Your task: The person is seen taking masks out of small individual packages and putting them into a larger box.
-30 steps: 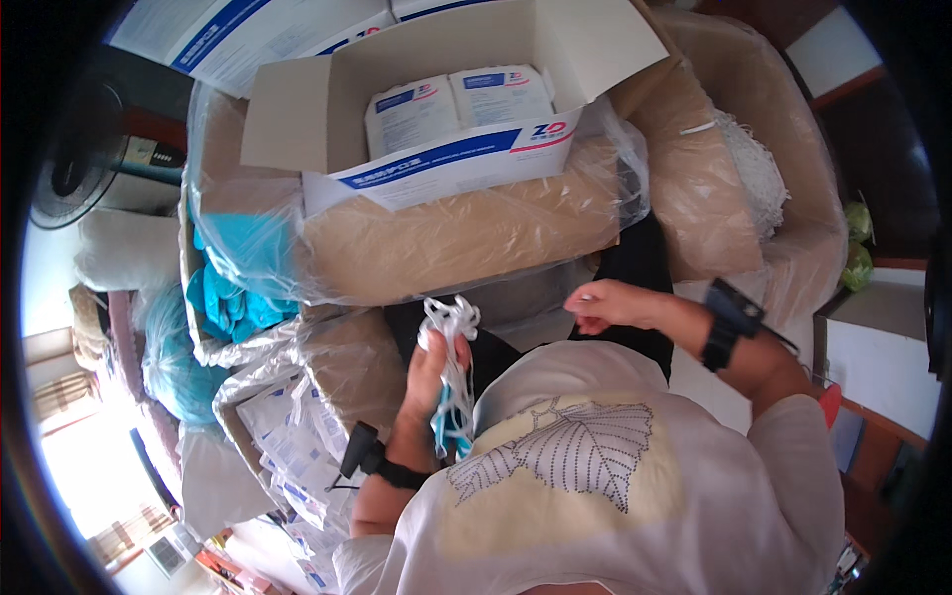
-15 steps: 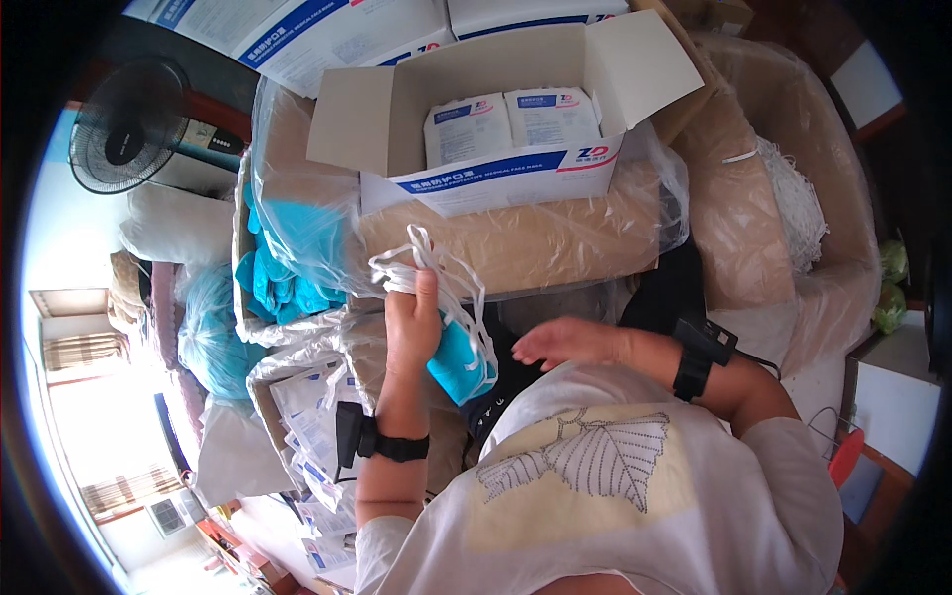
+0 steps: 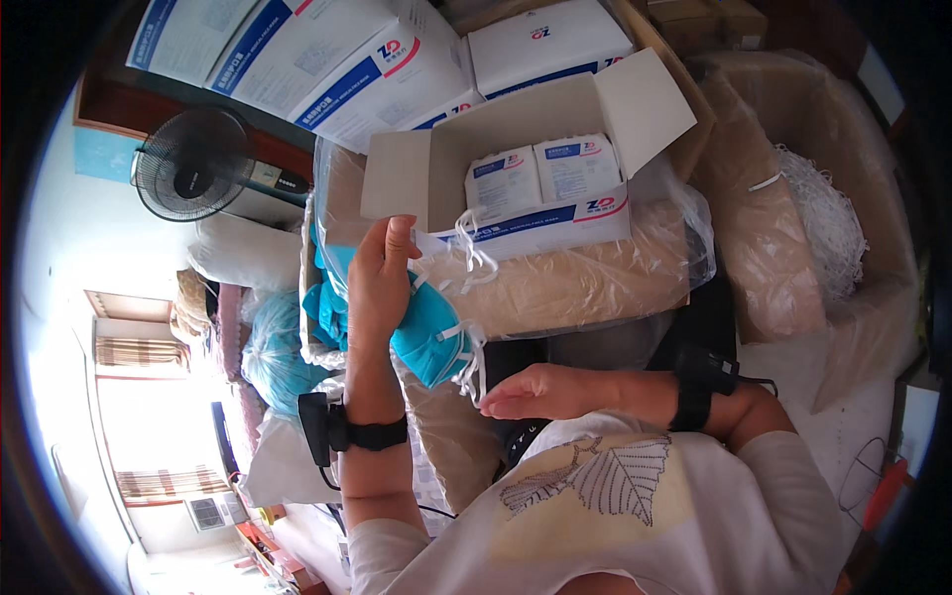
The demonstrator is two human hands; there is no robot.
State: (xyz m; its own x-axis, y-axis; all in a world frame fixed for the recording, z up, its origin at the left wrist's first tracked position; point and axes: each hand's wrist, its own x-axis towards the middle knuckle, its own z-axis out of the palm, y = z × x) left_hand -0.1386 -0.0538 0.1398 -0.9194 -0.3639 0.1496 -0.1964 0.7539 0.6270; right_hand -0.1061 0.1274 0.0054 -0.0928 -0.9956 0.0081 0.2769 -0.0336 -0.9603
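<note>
My left hand (image 3: 382, 278) is closed on a stack of teal face masks (image 3: 431, 337), gripping its left edge with the thumb up. White elastic straps (image 3: 476, 248) stick out to the right of that hand, and others hang off the lower right side of the masks. Just below and right of the stack is my right hand (image 3: 540, 392), its fingers stretched out and pressed side by side. Its fingertips are at the hanging straps; whether they touch them I cannot tell.
Ahead stands an open white carton (image 3: 535, 233) holding two wrapped packs (image 3: 540, 178), set on a plastic-lined brown box (image 3: 585, 293). More teal masks (image 3: 327, 307) lie in a box at left. White straps (image 3: 823, 228) fill a box at right. A black fan (image 3: 193, 174) stands far left.
My left hand has moved up and slightly left with the masks, which now fan out to its right. My right hand has shifted down and left toward the straps. The view has turned slightly.
</note>
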